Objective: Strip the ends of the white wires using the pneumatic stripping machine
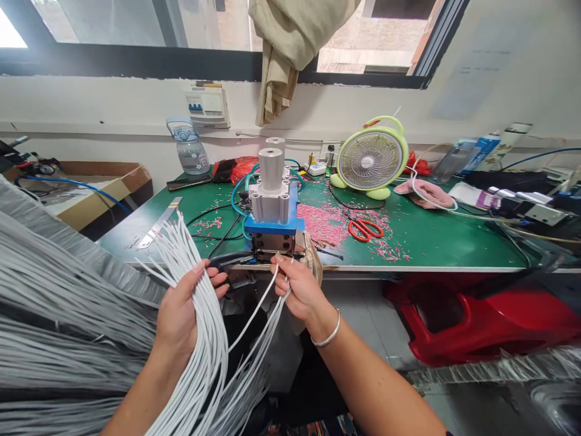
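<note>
My left hand (184,309) is wrapped round a thick bundle of white wires (206,357) whose ends fan up over the bench edge. My right hand (299,290) pinches a few of the white wires just in front of a small pneumatic machine (272,206) with a blue plate and two grey cylinders, standing at the front edge of the green bench (431,239). Many more grey-white wires (59,290) lie across the lower left.
Red scissors (365,229) lie among pink wire scraps (324,221) to the right of the machine. A green fan (372,158), a water bottle (190,148), a metal ruler (158,225) and cables sit on the bench. A red stool (476,318) is beneath.
</note>
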### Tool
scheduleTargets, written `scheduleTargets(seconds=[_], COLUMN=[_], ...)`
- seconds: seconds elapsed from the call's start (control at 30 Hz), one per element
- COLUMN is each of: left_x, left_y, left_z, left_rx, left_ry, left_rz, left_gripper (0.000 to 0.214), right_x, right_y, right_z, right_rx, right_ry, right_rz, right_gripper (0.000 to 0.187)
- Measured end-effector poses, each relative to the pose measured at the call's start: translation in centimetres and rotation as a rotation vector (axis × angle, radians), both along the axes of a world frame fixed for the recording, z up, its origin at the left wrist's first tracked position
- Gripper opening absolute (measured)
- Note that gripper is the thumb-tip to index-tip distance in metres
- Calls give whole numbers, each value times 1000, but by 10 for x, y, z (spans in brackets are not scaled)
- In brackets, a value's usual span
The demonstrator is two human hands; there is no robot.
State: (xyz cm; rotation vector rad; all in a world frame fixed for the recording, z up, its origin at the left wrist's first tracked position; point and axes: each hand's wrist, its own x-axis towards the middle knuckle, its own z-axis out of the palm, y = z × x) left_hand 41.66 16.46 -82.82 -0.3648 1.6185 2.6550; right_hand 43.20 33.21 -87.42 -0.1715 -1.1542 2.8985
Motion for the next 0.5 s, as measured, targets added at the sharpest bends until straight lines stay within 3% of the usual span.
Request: scheduleTargets(seconds=[0.13,0.23,0.37,0.5], left_x=[2,6,14,20], left_y=[-3,-6,-6,-6], left_z=[-19,-34,-46,-56], left_rx=[-18,-98,-203,-463], left_ry=[-53,-45,-18,57], left_rz=[-80,-220,-382,-503], left_gripper=[16,24,28,26], right_x=[8,15,19,16], right_y=[-1,-3,-5,-8], right_z=[-7,-11,-13,-12], right_rx=[81,189,220,202], right_ry=[94,154,162,137], right_rz=[95,163,151,116], right_gripper=[24,25,24,22])
